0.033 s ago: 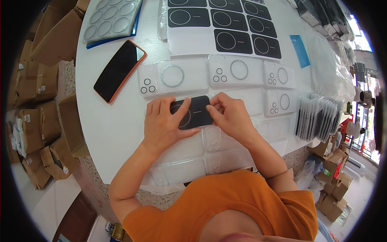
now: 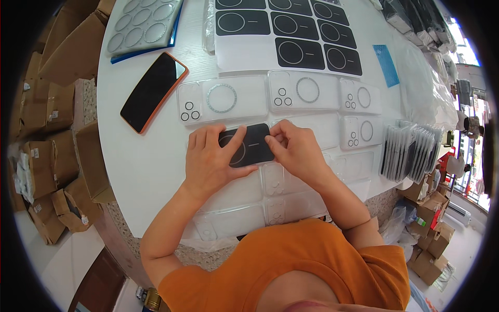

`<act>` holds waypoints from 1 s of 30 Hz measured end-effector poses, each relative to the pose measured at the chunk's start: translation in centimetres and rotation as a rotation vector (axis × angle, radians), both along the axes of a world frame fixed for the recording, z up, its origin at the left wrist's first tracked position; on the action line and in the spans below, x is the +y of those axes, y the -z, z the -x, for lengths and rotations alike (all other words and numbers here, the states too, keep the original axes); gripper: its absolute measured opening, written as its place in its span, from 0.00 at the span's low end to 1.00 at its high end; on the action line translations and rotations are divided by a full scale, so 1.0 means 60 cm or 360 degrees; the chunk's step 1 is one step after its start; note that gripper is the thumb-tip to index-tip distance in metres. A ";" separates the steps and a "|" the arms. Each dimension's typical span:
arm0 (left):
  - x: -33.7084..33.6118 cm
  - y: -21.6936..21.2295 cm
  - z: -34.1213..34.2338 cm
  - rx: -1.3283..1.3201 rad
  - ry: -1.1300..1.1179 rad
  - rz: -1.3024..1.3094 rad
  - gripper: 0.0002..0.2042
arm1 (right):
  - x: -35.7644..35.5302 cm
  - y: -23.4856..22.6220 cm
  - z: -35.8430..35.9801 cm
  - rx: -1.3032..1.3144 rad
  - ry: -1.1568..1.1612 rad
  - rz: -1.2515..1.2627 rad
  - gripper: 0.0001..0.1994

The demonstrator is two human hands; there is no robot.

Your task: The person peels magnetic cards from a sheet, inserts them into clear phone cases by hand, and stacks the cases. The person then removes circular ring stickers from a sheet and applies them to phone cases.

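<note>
In the middle of the table, both hands are on a black rectangular sticker printed with a pale ring and a short line. My left hand spans its left part, with the thumb along the lower edge and the fingers over the upper side. At the right end, my right hand pinches the edge between thumb and bent fingers. What lies under the sticker is mostly hidden. Just beyond are clear phone cases with rings, one at the left and another beside it. Closer to me lie more clear cases.
A white sheet bears several matching black stickers. An orange-edged phone lies at the left, below a stack of ring sheets. A row of packed cases stands at the right, near plastic bags. Cardboard boxes line the left.
</note>
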State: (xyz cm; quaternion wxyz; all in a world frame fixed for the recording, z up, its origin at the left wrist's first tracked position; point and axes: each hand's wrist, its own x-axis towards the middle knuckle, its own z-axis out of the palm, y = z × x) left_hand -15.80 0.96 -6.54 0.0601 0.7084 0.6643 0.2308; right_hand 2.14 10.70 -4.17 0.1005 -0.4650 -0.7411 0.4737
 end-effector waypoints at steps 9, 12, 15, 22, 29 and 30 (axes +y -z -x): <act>0.003 -0.010 -0.005 0.0059 0.0032 0.0121 0.37 | -0.013 0.004 0.013 -0.0403 -0.0249 -0.0715 0.08; 0.003 -0.012 -0.005 0.0077 0.0061 0.0102 0.37 | -0.010 0.019 0.019 -0.0558 -0.0265 -0.1054 0.11; 0.000 -0.009 -0.006 0.0089 0.0049 0.0058 0.38 | -0.003 0.010 0.011 -0.0622 -0.0227 -0.0979 0.11; 0.000 -0.048 -0.013 0.0144 0.0057 -0.0222 0.37 | 0.002 -0.033 -0.043 -0.0032 -0.0259 -0.0119 0.11; 0.021 -0.089 -0.018 0.0237 -0.0039 -0.0395 0.45 | 0.003 -0.056 -0.087 0.0865 0.0049 0.1050 0.14; 0.023 -0.090 -0.020 0.0045 -0.0055 -0.0405 0.49 | 0.005 -0.058 -0.096 0.0914 0.0071 0.1002 0.15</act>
